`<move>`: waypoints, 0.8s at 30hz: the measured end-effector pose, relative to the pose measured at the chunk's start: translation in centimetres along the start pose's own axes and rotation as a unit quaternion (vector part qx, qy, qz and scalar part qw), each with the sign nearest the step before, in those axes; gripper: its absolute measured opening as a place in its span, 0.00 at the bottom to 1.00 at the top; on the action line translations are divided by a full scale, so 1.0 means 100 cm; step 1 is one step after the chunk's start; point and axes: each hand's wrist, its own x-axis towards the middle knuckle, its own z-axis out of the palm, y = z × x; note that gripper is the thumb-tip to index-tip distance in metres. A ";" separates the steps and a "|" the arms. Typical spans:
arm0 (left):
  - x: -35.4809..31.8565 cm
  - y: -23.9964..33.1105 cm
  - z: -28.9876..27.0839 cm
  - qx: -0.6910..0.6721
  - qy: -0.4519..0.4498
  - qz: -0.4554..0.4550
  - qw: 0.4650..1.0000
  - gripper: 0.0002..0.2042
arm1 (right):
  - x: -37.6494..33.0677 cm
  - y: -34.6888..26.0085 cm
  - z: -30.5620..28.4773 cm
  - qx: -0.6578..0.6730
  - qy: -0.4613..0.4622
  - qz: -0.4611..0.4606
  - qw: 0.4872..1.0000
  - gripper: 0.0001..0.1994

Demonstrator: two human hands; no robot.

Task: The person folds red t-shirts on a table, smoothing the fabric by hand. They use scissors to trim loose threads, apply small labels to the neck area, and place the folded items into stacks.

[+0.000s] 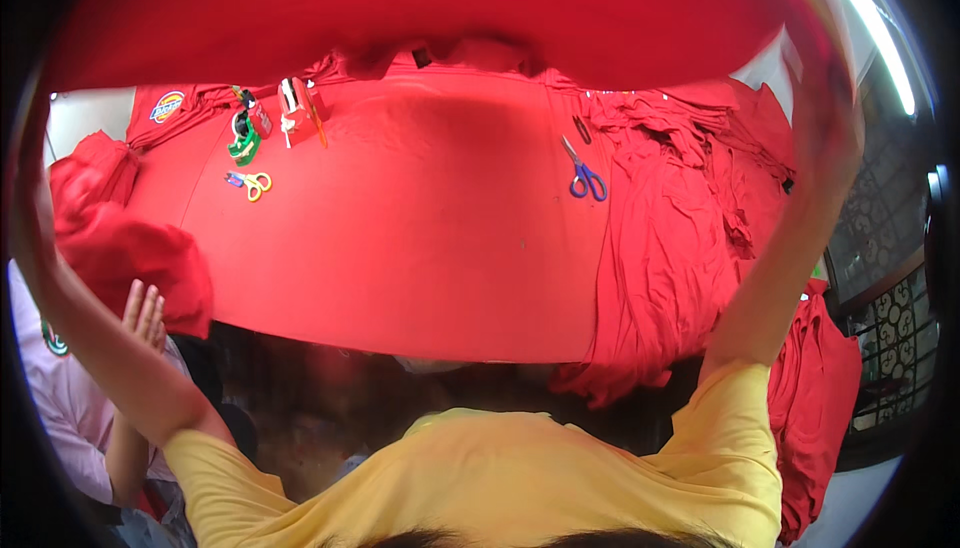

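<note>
A wide piece of red cloth (430, 8) is stretched across the top of the view, raised above the table between my lifted arms. My left hand (38, 108) is up at the far left rim beside the cloth's edge, with its fingers hidden. At the upper right, my right hand (822, 53) is at the cloth's other end, blurred and partly cut off by the rim. Beneath the cloth lies a red tabletop (400, 228). Blue-handled scissors (587, 178) rest on its right part, beside a small red tool (582, 128).
Heaped red garments (665, 218) cover the table's right side. At the left are yellow-handled scissors (257, 186), a green tape dispenser (242, 138) and a red-and-white box (296, 113). Close to my left arm, another person's hand (146, 314) is beside red fabric (150, 263). More garments (815, 398) hang right.
</note>
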 end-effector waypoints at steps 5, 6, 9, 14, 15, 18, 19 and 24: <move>-0.162 -0.014 0.032 0.087 -0.211 -0.161 0.960 0.07 | -0.178 0.029 -0.019 0.150 -0.221 0.228 0.936 0.08; -0.184 -0.021 0.052 0.056 -0.212 -0.222 0.950 0.09 | -0.205 0.044 -0.029 0.142 -0.209 0.297 0.921 0.07; -0.269 -0.041 0.075 0.057 -0.211 -0.329 0.919 0.12 | -0.289 0.087 -0.040 0.089 -0.241 0.432 0.865 0.11; -0.362 -0.058 0.063 0.131 -0.413 -0.398 0.809 0.11 | -0.353 0.069 -0.072 -0.036 -0.467 0.569 0.676 0.14; -0.369 -0.051 0.061 0.137 -0.483 -0.403 0.765 0.10 | -0.342 0.053 -0.066 -0.095 -0.526 0.601 0.594 0.17; -0.359 -0.024 0.085 0.169 -0.465 -0.392 0.776 0.12 | -0.319 0.034 -0.043 -0.237 -0.589 0.464 0.617 0.18; -0.351 -0.029 0.102 0.179 -0.401 -0.412 0.798 0.10 | -0.316 0.042 -0.034 -0.233 -0.549 0.412 0.689 0.18; -0.337 -0.130 0.193 0.451 -0.174 -0.263 0.835 0.18 | -0.332 0.153 0.076 -0.246 -0.315 0.177 0.899 0.18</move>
